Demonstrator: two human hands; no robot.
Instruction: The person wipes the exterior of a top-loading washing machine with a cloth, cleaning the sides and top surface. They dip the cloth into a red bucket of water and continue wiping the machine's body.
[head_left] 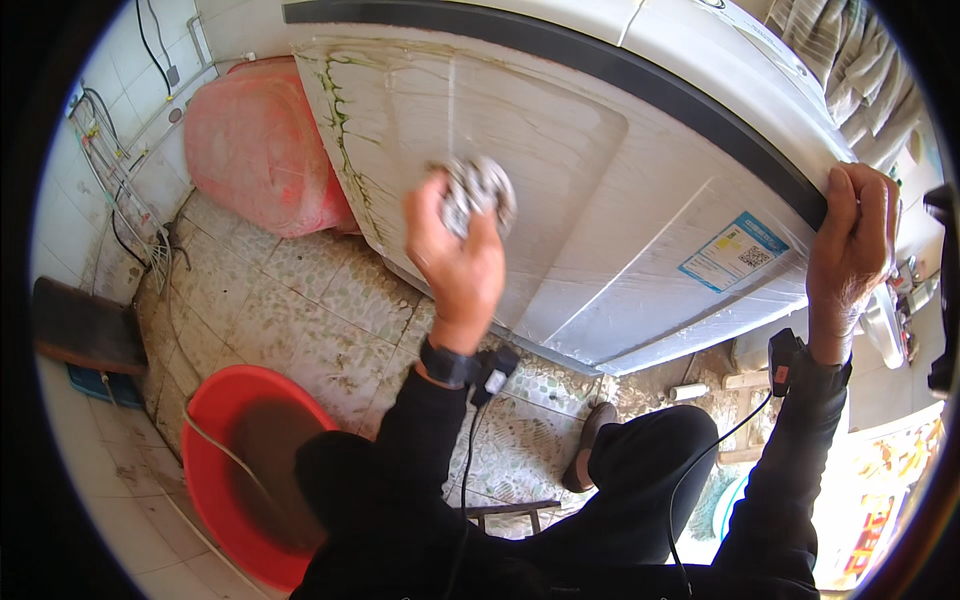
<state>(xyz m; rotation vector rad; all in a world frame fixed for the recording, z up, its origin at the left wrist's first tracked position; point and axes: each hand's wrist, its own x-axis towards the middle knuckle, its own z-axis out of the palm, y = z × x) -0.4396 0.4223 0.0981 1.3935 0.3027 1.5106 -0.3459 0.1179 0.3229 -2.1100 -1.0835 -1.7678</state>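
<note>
My left hand is closed round a bunched grey-and-white rag, held at the side panel of a large white appliance that looks like a washing machine. The hand and rag are slightly smeared by motion. Dirty streaks run over the panel's upper part, with green-brown grime down its left edge. To the right, my right hand grips the appliance's edge where the dark trim ends, its fingertips partly hidden. A blue-and-white label is stuck low on the panel, near that hand.
A red tub of murky water stands at the lower left, a hose or cord hanging into it. Behind it are a dark board and loose wires along the wall. A dusty pink-red barrel lies beside the appliance. Cables hang from both my wrists.
</note>
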